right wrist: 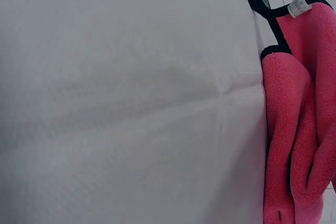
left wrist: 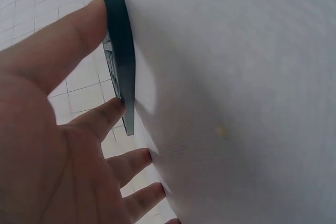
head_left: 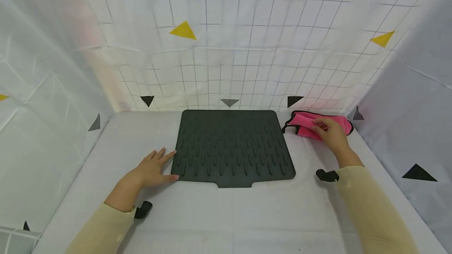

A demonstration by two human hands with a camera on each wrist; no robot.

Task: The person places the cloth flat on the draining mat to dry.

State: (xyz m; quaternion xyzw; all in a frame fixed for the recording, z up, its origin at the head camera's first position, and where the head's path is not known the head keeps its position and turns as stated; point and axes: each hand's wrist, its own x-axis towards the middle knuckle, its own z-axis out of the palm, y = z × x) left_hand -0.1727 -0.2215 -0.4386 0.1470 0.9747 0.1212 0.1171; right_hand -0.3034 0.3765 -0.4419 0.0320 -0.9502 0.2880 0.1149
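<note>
A dark ridged drying mat (head_left: 234,148), with a small tab on its near edge, lies flat in the middle of the table. My left hand (head_left: 152,171) is spread at the mat's left side; its thumb and index finger touch the edge, while the other fingertips rest on the table in the left wrist view. At the back right is a crumpled pink cloth (head_left: 303,122) with black trim, fleecy in the right wrist view. Thumb and fingers of my right hand (head_left: 332,134) pinch a fold of it. The right wrist view does not show that hand.
A white sheet covers the table (head_left: 212,218). Behind it hangs a white gridded curtain (head_left: 226,58) with yellow and black triangles. White side sheets (head_left: 406,128) enclose the left and right. The cloth lies close to the back right corner.
</note>
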